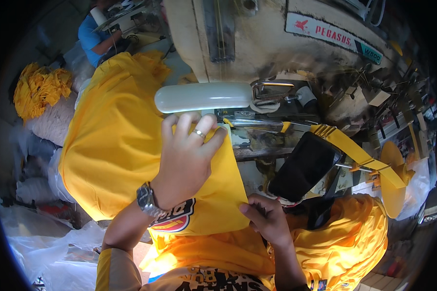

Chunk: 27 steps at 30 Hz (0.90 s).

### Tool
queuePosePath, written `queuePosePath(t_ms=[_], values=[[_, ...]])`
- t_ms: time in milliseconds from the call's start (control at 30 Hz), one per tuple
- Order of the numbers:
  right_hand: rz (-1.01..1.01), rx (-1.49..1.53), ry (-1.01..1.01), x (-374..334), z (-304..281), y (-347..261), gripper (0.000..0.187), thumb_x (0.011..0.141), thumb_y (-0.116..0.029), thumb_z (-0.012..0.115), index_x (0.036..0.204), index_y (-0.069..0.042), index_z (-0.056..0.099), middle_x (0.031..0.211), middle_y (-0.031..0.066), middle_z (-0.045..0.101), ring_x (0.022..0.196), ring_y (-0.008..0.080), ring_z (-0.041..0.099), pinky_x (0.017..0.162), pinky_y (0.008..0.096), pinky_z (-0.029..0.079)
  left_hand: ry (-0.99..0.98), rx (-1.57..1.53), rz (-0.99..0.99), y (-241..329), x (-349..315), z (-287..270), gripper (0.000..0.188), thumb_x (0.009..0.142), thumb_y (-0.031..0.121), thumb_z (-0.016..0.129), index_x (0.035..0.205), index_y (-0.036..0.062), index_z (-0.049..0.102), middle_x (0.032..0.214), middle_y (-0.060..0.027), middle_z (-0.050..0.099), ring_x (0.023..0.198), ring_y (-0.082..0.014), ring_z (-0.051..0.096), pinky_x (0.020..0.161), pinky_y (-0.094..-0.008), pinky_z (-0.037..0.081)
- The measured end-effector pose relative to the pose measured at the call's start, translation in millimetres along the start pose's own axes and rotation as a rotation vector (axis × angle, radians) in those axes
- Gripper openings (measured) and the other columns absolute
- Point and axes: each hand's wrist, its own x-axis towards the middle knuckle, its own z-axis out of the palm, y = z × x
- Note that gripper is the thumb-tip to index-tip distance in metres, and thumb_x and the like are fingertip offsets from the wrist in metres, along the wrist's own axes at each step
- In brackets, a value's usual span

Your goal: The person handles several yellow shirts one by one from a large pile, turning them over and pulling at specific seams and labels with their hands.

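Observation:
A piece of yellow cloth point(233, 186) with a printed patch lies at the bed of a sewing machine point(257, 39). My left hand point(187, 150), with a ring and a wristwatch, rests on the cloth, fingers spread and bent. Its fingertips are just below a long whitish rounded guard point(204, 97), close to the metal stitching parts point(252, 121). Closer to me, my right hand point(269, 218) has thumb and fingers closed at the cloth's right edge; the pinch itself is partly hidden. A yellow strip point(347, 145) runs through a metal guide to the machine.
A large yellow fabric heap point(116, 131) spreads on the left, with a yellow bundle point(41, 89) beyond it. More yellow garments point(344, 237) lie at lower right. A black padded piece point(306, 165) and a yellow disc reel point(392, 179) stand right. Another person point(94, 39) sits far left.

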Motion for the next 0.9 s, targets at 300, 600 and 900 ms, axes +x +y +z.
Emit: queuePosePath(t_ms=[300,600,900], values=[[-0.057,0.018,0.029,11.4,4.4,-1.6,0.021,0.095,-0.015,0.062,0.08,-0.002,0.056,0.062,-0.0065,0.039,0.059,0.0017,0.031,0.051,0.0228,0.026,-0.058,-0.127,-0.137,7.5,-2.5,-1.8,0.053,0.074,-0.011,0.044,0.125,0.0005,0.049,0.121,-0.0139,0.061,0.119,-0.0371,0.05,0.11,-0.0568,0.019],[-0.062,0.051,0.029,23.0,11.6,-9.0,0.021,0.095,-0.018,0.062,0.082,-0.002,0.059,0.061,-0.0063,0.042,0.057,0.001,0.035,0.051,0.022,0.029,0.017,-0.322,-0.189,-24.2,-7.3,8.0,0.044,0.078,-0.01,0.043,0.119,0.003,0.049,0.128,-0.0171,0.059,0.122,-0.0399,0.05,0.11,-0.0566,0.02],[-0.129,0.202,0.045,51.4,18.3,-11.6,0.02,0.094,-0.017,0.065,0.08,-0.003,0.061,0.061,-0.0076,0.046,0.051,-0.0021,0.038,0.045,0.0191,0.028,0.132,-0.029,-0.403,23.5,-199.1,10.0,0.034,0.072,0.014,0.073,0.1,0.0067,0.057,0.111,-0.0132,0.056,0.091,-0.0323,0.058,0.089,-0.0513,0.039]])
